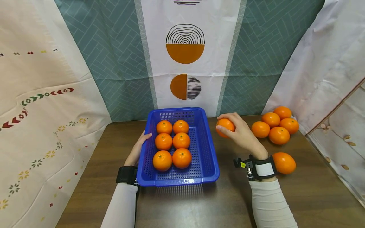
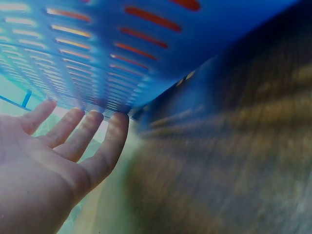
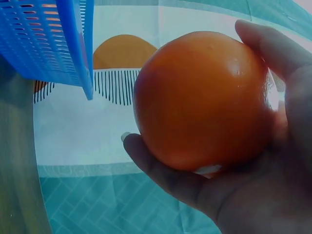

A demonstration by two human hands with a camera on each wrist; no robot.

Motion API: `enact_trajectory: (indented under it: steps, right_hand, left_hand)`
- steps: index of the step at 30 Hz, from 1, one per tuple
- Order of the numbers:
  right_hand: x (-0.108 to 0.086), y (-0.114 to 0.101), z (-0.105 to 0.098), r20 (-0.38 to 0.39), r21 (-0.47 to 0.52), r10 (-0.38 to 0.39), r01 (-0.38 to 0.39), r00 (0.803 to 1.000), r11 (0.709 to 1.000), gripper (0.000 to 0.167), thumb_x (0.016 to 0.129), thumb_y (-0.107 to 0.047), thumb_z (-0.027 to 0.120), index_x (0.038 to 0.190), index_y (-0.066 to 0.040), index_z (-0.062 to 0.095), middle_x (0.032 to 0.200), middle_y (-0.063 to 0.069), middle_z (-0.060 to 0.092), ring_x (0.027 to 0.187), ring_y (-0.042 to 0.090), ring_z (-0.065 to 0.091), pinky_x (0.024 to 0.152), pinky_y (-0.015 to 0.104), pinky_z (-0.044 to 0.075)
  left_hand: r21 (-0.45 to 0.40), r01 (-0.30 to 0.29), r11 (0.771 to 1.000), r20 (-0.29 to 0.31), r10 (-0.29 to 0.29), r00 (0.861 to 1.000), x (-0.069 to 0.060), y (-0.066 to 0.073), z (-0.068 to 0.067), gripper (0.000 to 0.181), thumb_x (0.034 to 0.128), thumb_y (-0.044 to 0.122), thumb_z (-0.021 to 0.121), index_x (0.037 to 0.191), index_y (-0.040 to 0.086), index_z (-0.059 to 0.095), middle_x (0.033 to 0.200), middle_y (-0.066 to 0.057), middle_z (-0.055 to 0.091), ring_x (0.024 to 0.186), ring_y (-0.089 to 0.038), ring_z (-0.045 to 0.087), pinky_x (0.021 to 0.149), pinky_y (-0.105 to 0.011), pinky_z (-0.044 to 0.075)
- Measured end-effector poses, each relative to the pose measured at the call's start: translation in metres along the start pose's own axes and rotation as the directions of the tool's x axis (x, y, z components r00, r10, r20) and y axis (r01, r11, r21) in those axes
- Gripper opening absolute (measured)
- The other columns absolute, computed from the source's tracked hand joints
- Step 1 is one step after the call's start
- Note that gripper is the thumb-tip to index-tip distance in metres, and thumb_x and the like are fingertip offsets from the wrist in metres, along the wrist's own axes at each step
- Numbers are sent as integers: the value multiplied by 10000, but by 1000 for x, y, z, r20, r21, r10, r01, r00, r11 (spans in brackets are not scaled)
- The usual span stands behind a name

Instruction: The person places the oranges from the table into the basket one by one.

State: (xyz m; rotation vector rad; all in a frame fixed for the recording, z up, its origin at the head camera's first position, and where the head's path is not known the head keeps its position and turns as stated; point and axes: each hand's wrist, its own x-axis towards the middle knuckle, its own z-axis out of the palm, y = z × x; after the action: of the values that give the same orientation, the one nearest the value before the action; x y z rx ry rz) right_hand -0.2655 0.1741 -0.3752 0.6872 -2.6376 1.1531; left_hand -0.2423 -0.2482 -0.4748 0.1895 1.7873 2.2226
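Orange (image 1: 225,127) in grip, a person's right hand (image 1: 243,134) sits near a blue plastic basket (image 1: 212,148) while the left hand (image 1: 137,149) holds the basket's left side. The fruit, round and glossy, is clamped between the right hand's fingers and thumb; the right wrist view shows smooth skin catching highlights, with a small pale patch low down near the palm. To the right hand's left, the basket, a rounded rectangle with slotted walls and a gridded floor, bears six oranges (image 1: 181,140) in two columns of three, on the side nearer the left hand. The left hand is clamped on the rim, its thumb over the edge and its fingers, slightly bent and spread apart, meeting the slotted wall from outside. To the right of the right hand, five loose oranges (image 1: 279,135) cluster on a dark, wood-grained table (image 1: 94,183); another orange (image 1: 285,163) lies just beside the right wrist, partly behind its black strap (image 1: 275,167), which carries a white patch (image 1: 264,169). A second black strap (image 1: 126,175) rings the left wrist, and pale sleeves (image 1: 271,202) cover both forearms. Beyond both hands is a green cloth (image 1: 119,63) with a herringbone pattern and a white central strip (image 1: 159,31) printed with ochre half-circles and fine black lines.
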Motion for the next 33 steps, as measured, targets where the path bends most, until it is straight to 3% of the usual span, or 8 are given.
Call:
enact_trajectory:
  steps: [13,23,33]
  right_hand:
    - [5,-11,1,29,33,-65,64,997,997,415,961,-198,718,1354,-130,606,1318,129,500,1085,319,562,862,475,520]
    - [26,-27,7,116,71,-172,164,978,984,386,1003,-194,701,1361,-124,575,1316,126,475,1094,303,536,841,450,516]
    - [38,-41,18,215,87,-179,164,960,983,398,1025,-269,674,1388,-171,544,1334,111,452,1103,302,532,852,439,519]
  left_hand:
    - [4,-4,1000,-20,4,1000,11,-14,-6,631,1114,421,381,1664,318,89,1673,-124,245,1425,-407,387,1093,-611,429]
    - [-6,8,1000,-6,-8,1000,2,-1,-3,641,1118,393,388,1669,301,72,1679,-150,223,1423,-417,386,1095,-610,428]
    - [-16,15,1000,-4,-15,1000,0,2,0,627,1124,382,374,1667,289,73,1685,-170,203,1437,-431,369,1106,-625,409]
